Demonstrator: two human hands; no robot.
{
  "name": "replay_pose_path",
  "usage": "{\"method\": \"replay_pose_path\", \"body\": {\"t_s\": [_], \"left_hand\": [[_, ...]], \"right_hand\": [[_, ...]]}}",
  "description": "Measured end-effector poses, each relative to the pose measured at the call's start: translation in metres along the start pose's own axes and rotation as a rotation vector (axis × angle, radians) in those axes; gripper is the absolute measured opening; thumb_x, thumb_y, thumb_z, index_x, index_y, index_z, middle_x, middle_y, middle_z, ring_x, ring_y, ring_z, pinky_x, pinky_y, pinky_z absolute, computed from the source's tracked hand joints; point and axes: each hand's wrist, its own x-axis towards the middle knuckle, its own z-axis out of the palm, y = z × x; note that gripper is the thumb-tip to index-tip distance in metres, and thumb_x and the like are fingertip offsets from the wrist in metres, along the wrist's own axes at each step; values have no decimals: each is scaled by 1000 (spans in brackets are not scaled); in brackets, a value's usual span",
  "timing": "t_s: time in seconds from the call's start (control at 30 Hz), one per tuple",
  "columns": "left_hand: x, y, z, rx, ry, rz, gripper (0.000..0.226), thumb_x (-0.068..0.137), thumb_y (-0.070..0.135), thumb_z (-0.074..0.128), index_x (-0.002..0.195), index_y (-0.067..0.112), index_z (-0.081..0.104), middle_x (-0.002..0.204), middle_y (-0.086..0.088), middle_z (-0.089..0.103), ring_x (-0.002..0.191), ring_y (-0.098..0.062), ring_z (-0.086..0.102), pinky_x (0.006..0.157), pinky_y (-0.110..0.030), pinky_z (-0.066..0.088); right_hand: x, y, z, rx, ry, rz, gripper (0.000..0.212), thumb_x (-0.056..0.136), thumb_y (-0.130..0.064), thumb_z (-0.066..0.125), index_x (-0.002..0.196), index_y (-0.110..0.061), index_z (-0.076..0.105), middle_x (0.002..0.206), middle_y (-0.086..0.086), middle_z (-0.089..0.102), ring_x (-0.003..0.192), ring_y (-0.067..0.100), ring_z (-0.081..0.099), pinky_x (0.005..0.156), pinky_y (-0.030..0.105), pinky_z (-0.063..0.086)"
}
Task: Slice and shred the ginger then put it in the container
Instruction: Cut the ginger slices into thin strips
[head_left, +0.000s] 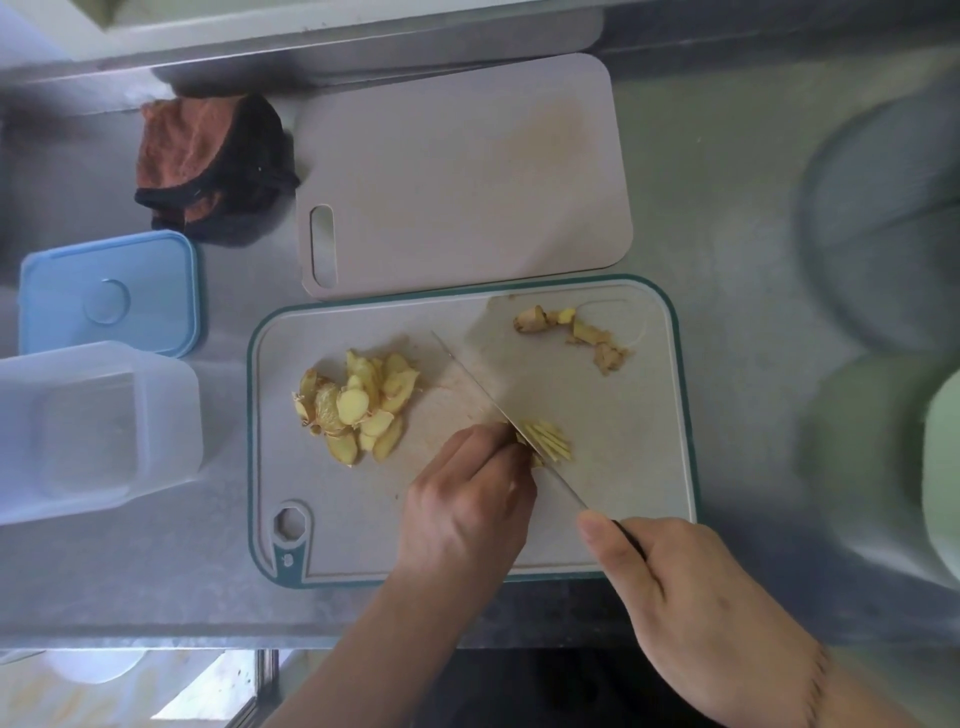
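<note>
on the steel bench (727, 218), the left hand (467, 514) is pinning ginger strips (548, 441) to the green-rimmed board (680, 395) beside the slice pile (358, 405), its grip curled on them, while the right hand (691, 603) is clamping the knife (488, 395), with the open container (93, 426), blue lid (109, 291), bare board (462, 171) and rag (208, 166) lying around, no writing legible.

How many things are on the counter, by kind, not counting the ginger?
Cutting boards: 2, teal-rimmed and plain
Container: 1
Lid: 1
Knife: 1
Cloth: 1
Total: 6
</note>
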Motion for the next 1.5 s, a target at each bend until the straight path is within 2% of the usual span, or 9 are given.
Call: {"method": "replay_pose_path", "body": {"t_s": [0.23,0.37,0.53,0.7,0.83,1.1,1.3,1.5], "left_hand": [[-2,-3,2,-22,-3,-1,9,84,-3,72,86,2,79,95,-6,75,88,-21,72,77,-27,58],[-2,-3,2,-45,1,0,9,83,-4,73,88,2,79,100,-6,76,92,-20,72,81,-26,58],[-4,-2,1,-4,-15,10,11,80,-9,72,84,0,76,92,-8,72,82,-23,68,77,-30,57],[-2,-2,0,-15,-8,-14,9,80,-5,73,83,2,78,94,-6,74,86,-23,71,73,-30,58],[-2,-3,0,-34,-19,-26,10,79,-5,76,83,4,78,94,-4,74,85,-21,71,71,-30,57],[-4,-3,0,-49,-18,-31,8,81,-2,77,85,4,79,97,-4,75,88,-21,71,73,-30,57],[-4,-3,2,-50,-7,-17,8,84,-1,74,89,2,79,101,-6,75,91,-20,71,79,-27,58],[-4,-2,0,-7,-4,-8,6,81,-3,73,80,2,76,89,-6,72,82,-22,69,74,-29,55]], "right_hand": [[4,2,-1,7,-38,33,56,78,-68,19,51,-19,28,45,-5,40,45,9,40,49,20,35],[13,7,8,-50,9,6,60,80,-69,16,53,-18,32,46,2,32,45,10,37,49,22,33],[15,15,3,-19,112,-20,66,85,-73,14,49,-19,29,44,-4,41,44,12,39,46,21,32],[7,7,3,-3,44,-36,57,82,-66,24,48,-21,30,45,-4,41,44,12,40,46,20,30],[1,0,1,15,7,-5,55,78,-67,21,49,-22,30,47,-9,46,48,8,45,49,18,34],[4,3,5,-5,-9,4,57,79,-68,18,52,-18,30,48,-6,43,48,9,42,50,19,35],[15,9,9,-32,14,1,60,78,-70,16,53,-18,34,42,1,33,44,9,40,47,21,35],[13,15,4,-25,98,-24,59,81,-69,20,51,-19,30,46,-3,41,45,12,38,47,23,32]]}}
